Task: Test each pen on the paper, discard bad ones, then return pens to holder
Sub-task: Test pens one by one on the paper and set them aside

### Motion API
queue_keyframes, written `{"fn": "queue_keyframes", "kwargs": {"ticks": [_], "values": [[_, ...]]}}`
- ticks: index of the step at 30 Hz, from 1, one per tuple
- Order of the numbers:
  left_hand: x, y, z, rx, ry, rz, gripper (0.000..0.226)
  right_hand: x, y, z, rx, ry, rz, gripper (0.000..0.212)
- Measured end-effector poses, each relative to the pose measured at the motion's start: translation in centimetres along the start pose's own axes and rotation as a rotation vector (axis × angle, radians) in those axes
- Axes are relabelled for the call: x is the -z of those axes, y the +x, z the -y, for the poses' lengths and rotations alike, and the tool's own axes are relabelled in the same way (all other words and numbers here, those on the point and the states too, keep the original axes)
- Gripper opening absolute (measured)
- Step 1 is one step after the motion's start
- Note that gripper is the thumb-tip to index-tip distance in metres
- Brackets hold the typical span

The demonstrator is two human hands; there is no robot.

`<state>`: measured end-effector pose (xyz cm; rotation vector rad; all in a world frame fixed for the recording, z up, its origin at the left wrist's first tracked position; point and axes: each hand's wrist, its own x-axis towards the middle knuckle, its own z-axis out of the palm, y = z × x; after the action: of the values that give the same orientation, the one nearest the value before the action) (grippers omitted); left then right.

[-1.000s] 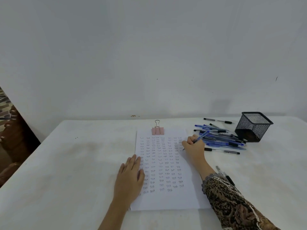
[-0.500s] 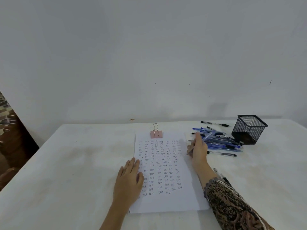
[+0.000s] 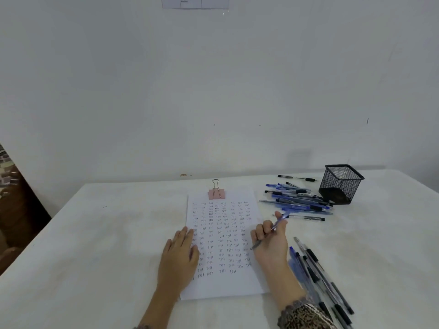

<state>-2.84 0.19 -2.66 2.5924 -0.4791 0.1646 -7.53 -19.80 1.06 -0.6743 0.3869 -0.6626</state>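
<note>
The testing step seems to be in hand. The right hand [image 3: 270, 243] pinches a blue pen [image 3: 280, 219] in a writing grip, its tip angled down at the right side of the paper [image 3: 223, 286] in mid-frame; whether it touches the sheet I cannot tell. The left hand [image 3: 179, 255] lies flat, fingers straight, on the sheet's left edge. The next move calls for a short scribble in bare space, then sorting. One heap of pens [image 3: 299, 200] lies right of centre beside the mesh holder [image 3: 341, 184], another bunch [image 3: 318, 276] at lower right by the wrist.
</note>
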Motion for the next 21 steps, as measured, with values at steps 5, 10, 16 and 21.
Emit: {"fn": "queue_keyframes", "kwargs": {"ticks": [5, 10, 16, 21], "values": [[-0.2, 0.0, 0.1, 0.010, 0.003, -0.008, 0.089, -0.1, -1.4, 0.2, -0.041, 0.109, -0.176, 0.028], [0.0, 0.0, 0.0, 0.022, 0.043, 0.037, 0.094, -0.4, -2.8, 0.9, 0.032, 0.008, -0.278, 0.028], [0.2, 0.0, -0.2, 0.013, 0.053, 0.066, 0.077, 2.4, -1.5, 7.7, 0.151, -0.961, -0.065, 0.023], [0.3, -0.1, -0.5, 0.016, 0.038, 0.075, 0.054, 6.6, 0.4, 11.5, 0.086, -1.594, -0.140, 0.023]]}}
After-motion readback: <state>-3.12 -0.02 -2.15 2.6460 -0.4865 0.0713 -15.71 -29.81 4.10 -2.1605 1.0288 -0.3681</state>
